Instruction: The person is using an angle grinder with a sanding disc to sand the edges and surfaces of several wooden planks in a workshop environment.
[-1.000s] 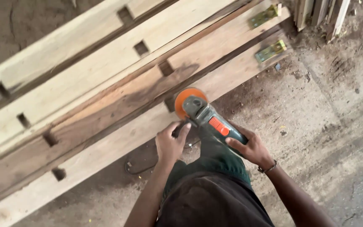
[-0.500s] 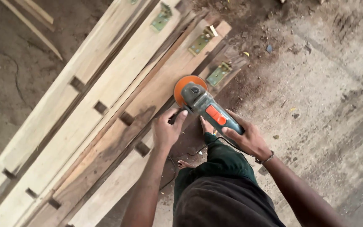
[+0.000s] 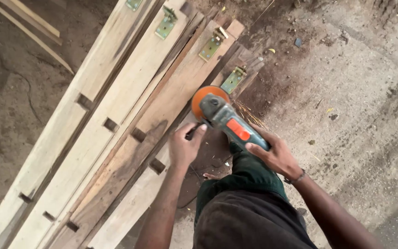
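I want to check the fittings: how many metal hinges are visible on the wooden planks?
4. One greenish metal hinge sits at the top edge, partly cut off; one below it; one brass-coloured further right; one beside the orange disc of the angle grinder. More may lie out of view.

Dirt floor (image 3: 355,92), mortised planks (image 3: 116,115), thin sticks (image 3: 28,27)

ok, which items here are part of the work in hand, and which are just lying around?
In use:
right hand on angle grinder
left hand by its head
plank under orange disc

Lying about:
hinges
thin sticks
ground debris
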